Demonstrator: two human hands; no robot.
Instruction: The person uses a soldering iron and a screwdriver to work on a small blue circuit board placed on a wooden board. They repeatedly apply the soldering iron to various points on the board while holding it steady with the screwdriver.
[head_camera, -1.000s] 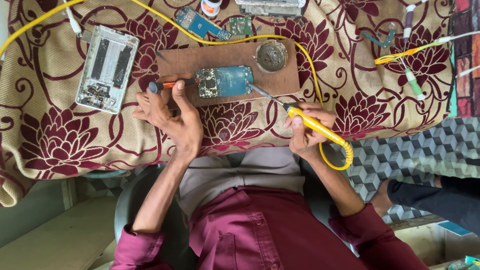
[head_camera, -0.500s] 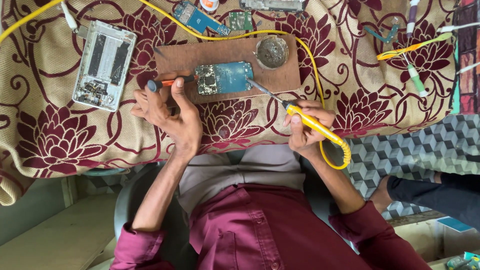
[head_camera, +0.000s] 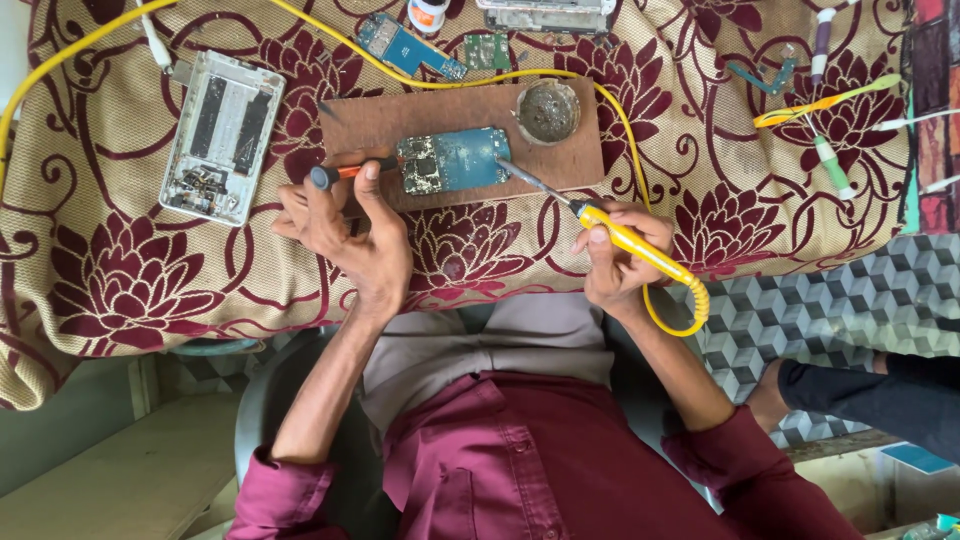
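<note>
A blue phone circuit board lies on a brown wooden board on a cloth with a maroon flower pattern. My left hand grips a small screwdriver with an orange shaft and dark cap, and its tip rests at the circuit board's left edge. My right hand holds a yellow soldering iron like a pen. The iron's metal tip touches the right end of the circuit board.
A round grey tin sits on the wooden board's right corner. An opened white phone frame lies at the left. Smaller boards and a yellow cable lie behind, hand tools at the right. Another person's leg shows at lower right.
Both hands keep their grips and places at the circuit board. Only the view has shifted slightly.
</note>
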